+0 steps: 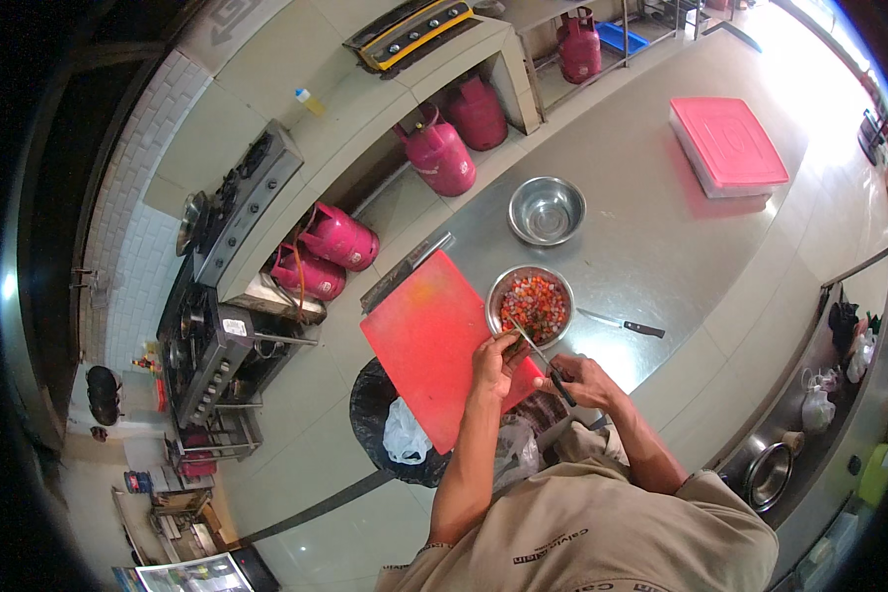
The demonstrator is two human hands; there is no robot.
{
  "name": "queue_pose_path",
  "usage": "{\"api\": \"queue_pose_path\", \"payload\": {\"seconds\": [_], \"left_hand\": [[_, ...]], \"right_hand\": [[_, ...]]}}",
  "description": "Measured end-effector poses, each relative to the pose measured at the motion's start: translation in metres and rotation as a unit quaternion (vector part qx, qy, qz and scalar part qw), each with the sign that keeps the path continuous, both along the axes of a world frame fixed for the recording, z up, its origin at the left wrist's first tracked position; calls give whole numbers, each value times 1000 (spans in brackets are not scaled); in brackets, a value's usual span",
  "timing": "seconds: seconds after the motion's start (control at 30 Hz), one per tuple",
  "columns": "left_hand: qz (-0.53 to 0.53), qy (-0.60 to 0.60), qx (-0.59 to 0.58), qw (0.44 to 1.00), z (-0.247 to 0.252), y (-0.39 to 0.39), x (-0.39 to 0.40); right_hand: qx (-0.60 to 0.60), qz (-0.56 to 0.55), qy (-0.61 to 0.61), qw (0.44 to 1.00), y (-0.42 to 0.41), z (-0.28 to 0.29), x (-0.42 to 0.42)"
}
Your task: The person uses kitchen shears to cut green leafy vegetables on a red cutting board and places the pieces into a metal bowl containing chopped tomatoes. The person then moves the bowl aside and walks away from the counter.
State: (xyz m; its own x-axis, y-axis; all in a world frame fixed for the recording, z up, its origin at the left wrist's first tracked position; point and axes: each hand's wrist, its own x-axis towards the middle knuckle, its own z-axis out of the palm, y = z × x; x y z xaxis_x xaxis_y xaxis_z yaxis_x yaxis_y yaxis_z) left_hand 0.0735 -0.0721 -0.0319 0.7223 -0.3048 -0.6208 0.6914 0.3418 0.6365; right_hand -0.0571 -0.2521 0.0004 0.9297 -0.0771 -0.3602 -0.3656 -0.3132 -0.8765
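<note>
My right hand (579, 379) is closed on the black handle of a kitchen knife (539, 354), its blade slanting over the near rim of a steel bowl (493, 294). The bowl holds diced red, orange, white and green vegetables (533, 302). My left hand (497, 362) is at the same rim, beside the blade, fingers bent; whether something is pinched in it cannot be told. Under my hands lies a red cutting board (433, 340). A second knife with a black handle (642, 328) lies right of the bowl. Behind stands another steel bowl (547, 211), with no food visible in it.
The steel table (636, 244) carries a plastic box with a pink lid (729, 140) at the far right. A bin with a black liner (370, 414) stands under the board's left edge. Pink gas cylinders (442, 159) and a stove (248, 211) are along the left.
</note>
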Motion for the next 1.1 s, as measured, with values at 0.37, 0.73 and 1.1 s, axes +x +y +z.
{"api": "queue_pose_path", "payload": {"seconds": [0.37, 0.73, 1.1], "left_hand": [[-23, -10, -3, 1000, 11, -5, -1], [-6, 10, -26, 1000, 5, -7, 1], [-6, 23, -34, 999, 5, -4, 8]], "right_hand": [[-46, 1, -21, 999, 4, -22, 3], [-39, -20, -99, 994, 2, -26, 1], [-15, -22, -96, 995, -2, -11, 9]]}}
